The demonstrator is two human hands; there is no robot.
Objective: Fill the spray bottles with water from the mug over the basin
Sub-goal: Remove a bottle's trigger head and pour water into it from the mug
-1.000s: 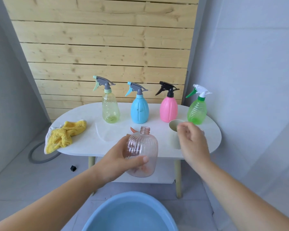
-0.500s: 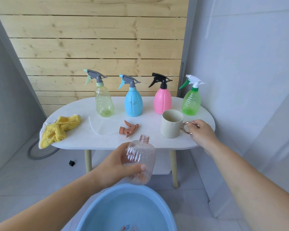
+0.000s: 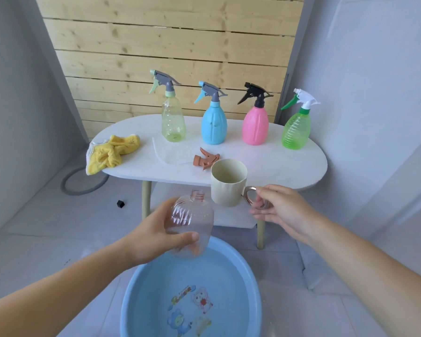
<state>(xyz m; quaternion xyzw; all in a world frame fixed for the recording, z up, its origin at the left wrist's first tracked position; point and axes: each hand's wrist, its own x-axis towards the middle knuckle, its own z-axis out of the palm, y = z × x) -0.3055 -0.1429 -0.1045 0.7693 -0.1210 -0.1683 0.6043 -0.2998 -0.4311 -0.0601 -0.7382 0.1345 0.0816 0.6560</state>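
White table point(image 3: 284, 164) lies beyond; left grip point(image 3: 153, 237) wraps the probably light, squashy clear bottle point(image 3: 192, 220) mid-body; right grip point(image 3: 282, 210) pinches the stiff mug point(image 3: 229, 188) by its handle.

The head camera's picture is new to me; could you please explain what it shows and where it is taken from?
There is no machine here. A person wears one wide-angle camera on the head, looking forward and down, so the two bare arms coming in from below are their own. The left hand grips a clear ribbed plastic bottle with no cap, above a round light-blue plastic basin on the floor. The right hand holds a cream mug by its handle, beside the bottle's open neck. Behind stands a white oval table. On it, in a row, are a pale yellow spray bottle, a blue spray bottle, a pink spray bottle and a green spray bottle, all capped. An orange-brown trigger head and a crumpled yellow cloth lie there too.
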